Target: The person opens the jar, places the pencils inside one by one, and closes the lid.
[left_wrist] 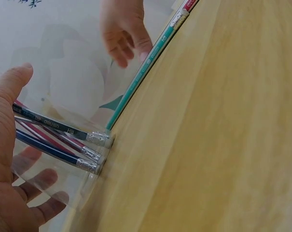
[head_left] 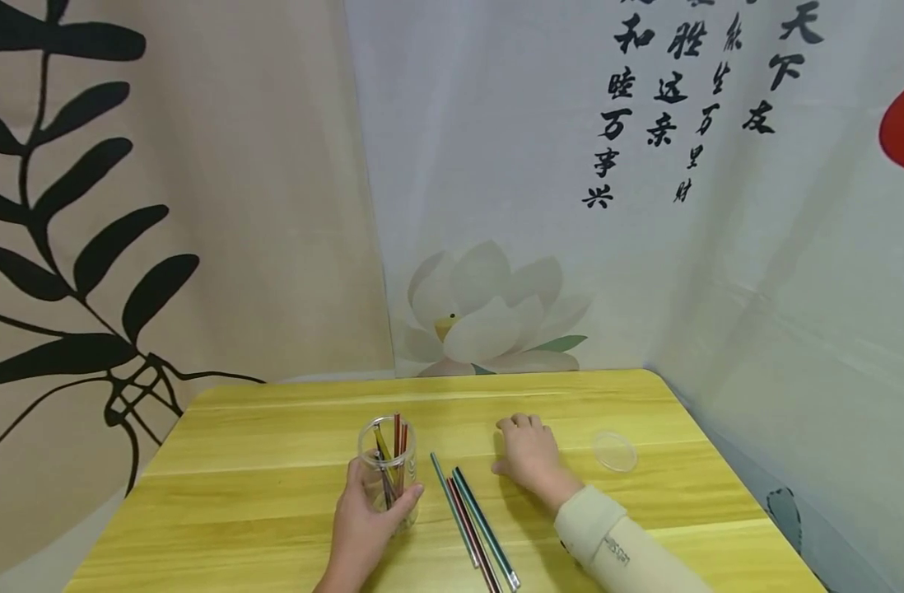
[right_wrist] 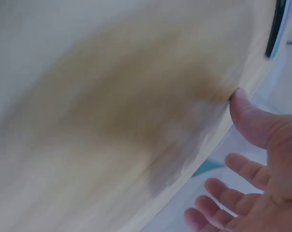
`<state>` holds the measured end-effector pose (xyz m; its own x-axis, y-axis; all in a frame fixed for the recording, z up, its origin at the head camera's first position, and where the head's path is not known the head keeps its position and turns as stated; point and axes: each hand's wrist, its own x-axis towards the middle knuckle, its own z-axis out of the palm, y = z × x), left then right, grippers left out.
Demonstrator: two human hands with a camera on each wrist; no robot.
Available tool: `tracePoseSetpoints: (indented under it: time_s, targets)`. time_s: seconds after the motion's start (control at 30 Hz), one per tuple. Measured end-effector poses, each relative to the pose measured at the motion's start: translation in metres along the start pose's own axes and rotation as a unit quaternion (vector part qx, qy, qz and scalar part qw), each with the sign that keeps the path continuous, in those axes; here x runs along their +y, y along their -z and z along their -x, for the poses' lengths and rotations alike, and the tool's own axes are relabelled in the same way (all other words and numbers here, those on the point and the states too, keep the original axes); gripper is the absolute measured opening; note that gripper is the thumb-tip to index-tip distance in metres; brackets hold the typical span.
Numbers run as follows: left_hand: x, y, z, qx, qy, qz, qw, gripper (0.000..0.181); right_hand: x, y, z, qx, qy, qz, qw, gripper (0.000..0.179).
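A clear plastic jar stands upright on the table, with several pencils leaning inside it. My left hand grips the jar from its near left side, thumb on one side and fingers round the other. In the left wrist view, eraser ends of dark and red-striped pencils show through the jar's wall, at its base. To the right, my right hand is over the table, holding nothing. Its thumb and fingers are spread apart in the right wrist view, the thumb tip right at the tabletop.
Between the hands lie several loose pencils, green, red and dark, pointing away from me. A round clear lid lies flat right of my right hand. The wooden table ends at a printed cloth backdrop.
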<state>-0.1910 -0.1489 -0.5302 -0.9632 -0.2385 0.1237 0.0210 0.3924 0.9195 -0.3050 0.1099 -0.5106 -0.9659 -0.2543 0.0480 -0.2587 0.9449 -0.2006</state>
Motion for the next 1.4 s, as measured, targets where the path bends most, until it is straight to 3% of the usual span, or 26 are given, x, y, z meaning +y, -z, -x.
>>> tracePoseSetpoints:
  time_s: [0.1, 0.23, 0.47, 0.7, 0.87, 1.0, 1.1, 1.27, 1.4]
  targets:
    - [0.001, -0.001, 0.0, -0.002, 0.003, 0.001, 1.0, 0.087, 0.016, 0.004, -0.006, -0.005, -0.031, 0.005, 0.9995, 0.074]
    - [0.001, -0.001, 0.0, -0.001, 0.002, -0.003, 1.0, 0.086, 0.03, 0.008, -0.007, -0.021, -0.043, -0.008, 0.9988, 0.073]
    - [0.0, -0.001, 0.001, 0.005, 0.005, -0.006, 1.0, 0.084, 0.037, 0.007, -0.008, -0.043, -0.046, -0.023, 0.9978, 0.071]
    - [0.0, 0.0, 0.001, 0.003, 0.006, -0.004, 1.0, 0.085, 0.039, 0.007, -0.01, -0.045, -0.046, -0.006, 0.9979, 0.074]
    - [-0.001, 0.0, 0.0, 0.001, 0.006, -0.001, 1.0, 0.082, 0.049, 0.01, -0.009, -0.039, -0.068, 0.025, 0.9966, 0.077]
    - [0.0, -0.001, 0.0, -0.003, 0.007, 0.003, 1.0, 0.083, 0.058, 0.014, -0.002, -0.037, -0.072, 0.017, 0.9966, 0.073]
    - [0.001, -0.001, 0.001, -0.005, 0.009, 0.001, 1.0, 0.086, 0.05, 0.012, 0.008, -0.045, -0.044, -0.018, 0.9979, 0.068]
    - [0.001, -0.001, 0.002, -0.004, 0.009, 0.006, 0.9999, 0.088, 0.005, 0.008, 0.026, -0.07, 0.034, -0.085, 0.9934, 0.065]
    - [0.002, -0.001, 0.002, -0.006, 0.007, 0.008, 0.9999, 0.088, -0.022, 0.002, 0.034, -0.07, 0.065, -0.067, 0.9932, 0.06]
